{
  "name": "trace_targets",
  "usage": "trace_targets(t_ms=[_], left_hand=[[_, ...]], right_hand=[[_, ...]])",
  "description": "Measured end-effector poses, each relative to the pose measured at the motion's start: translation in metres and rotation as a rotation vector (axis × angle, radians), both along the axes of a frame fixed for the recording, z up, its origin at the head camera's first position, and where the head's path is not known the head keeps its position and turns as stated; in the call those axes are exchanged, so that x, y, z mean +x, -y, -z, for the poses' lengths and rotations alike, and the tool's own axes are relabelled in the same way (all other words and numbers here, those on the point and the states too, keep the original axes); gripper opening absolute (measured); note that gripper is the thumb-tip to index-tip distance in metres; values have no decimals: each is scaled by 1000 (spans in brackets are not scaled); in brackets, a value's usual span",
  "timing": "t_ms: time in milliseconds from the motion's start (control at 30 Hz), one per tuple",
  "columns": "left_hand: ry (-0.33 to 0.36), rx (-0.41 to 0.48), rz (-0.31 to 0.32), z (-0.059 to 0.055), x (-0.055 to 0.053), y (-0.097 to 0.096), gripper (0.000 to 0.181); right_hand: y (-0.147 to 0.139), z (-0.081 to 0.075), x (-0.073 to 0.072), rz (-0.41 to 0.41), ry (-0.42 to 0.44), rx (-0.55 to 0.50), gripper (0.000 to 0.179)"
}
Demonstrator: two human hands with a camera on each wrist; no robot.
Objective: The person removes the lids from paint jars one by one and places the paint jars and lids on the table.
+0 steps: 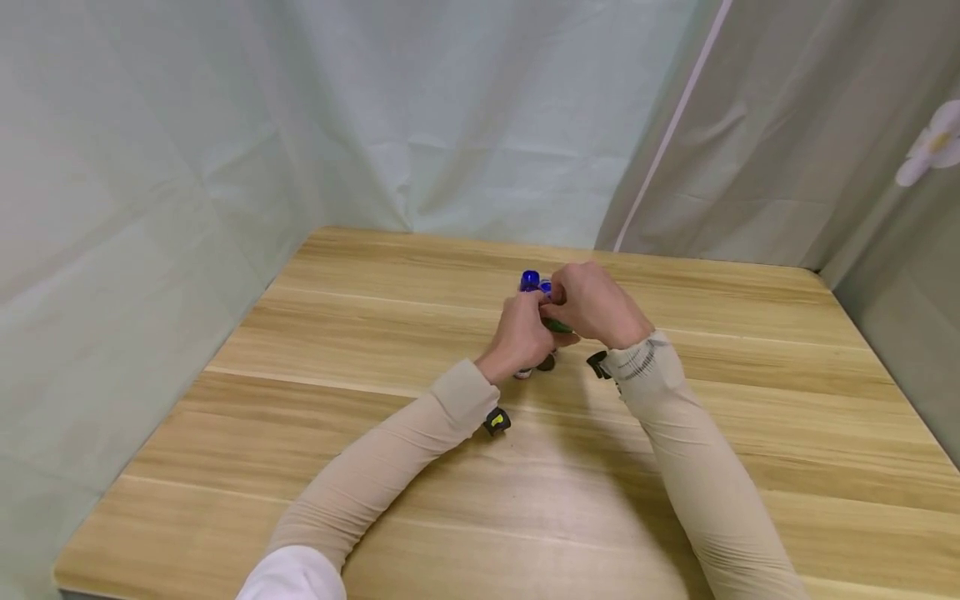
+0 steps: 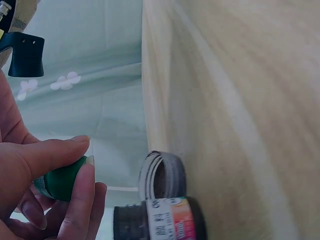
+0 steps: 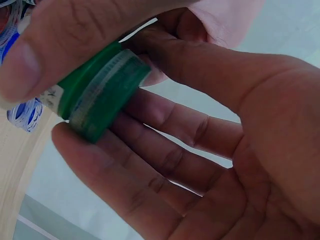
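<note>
Both hands meet over the far middle of the table. My left hand (image 1: 521, 335) grips a small green round container (image 2: 64, 181), its thumb and fingers bent round the sides. From the right, my right hand (image 1: 598, 302) has its fingers curled on the same green container (image 3: 107, 95). A ridged, paler band runs round the container, and a bit of white label shows beneath it. Fingers hide most of the rest. Just beyond the hands stands a dark blue cylinder (image 1: 530, 280), beside a blue ring-shaped thing (image 1: 546, 287).
Low beside the left hand are a black jar (image 2: 132, 222) with a colourful label and a grey roll (image 2: 175, 175). The wooden table (image 1: 360, 350) has pale curtains (image 1: 487, 125) behind it and at both sides. A dark wrist strap (image 1: 497, 422) hangs under the left sleeve.
</note>
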State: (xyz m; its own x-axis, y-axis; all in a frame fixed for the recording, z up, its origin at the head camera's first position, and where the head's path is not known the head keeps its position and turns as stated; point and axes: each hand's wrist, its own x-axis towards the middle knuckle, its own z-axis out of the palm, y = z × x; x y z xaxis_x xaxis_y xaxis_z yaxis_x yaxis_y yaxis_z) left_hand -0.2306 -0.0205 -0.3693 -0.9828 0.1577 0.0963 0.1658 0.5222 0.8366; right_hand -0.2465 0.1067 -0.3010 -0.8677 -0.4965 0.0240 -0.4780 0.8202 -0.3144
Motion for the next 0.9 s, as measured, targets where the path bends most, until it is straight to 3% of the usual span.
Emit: trace_targets(t_ms=[200,467,733,900], left_hand=[[-18,-19,9,4,1,1,33],[-46,2,26,0,0,5,33],[-54,11,-60,2,-1,2,32],[-72,-10,-102,1,0,1,33]], right_hand=[[2,2,0,-19,37,14,49],[-1,-3,1,5,35,-10,32],[2,-2,2,62,61,32,54],[3,-2,4,109,73,10,54]])
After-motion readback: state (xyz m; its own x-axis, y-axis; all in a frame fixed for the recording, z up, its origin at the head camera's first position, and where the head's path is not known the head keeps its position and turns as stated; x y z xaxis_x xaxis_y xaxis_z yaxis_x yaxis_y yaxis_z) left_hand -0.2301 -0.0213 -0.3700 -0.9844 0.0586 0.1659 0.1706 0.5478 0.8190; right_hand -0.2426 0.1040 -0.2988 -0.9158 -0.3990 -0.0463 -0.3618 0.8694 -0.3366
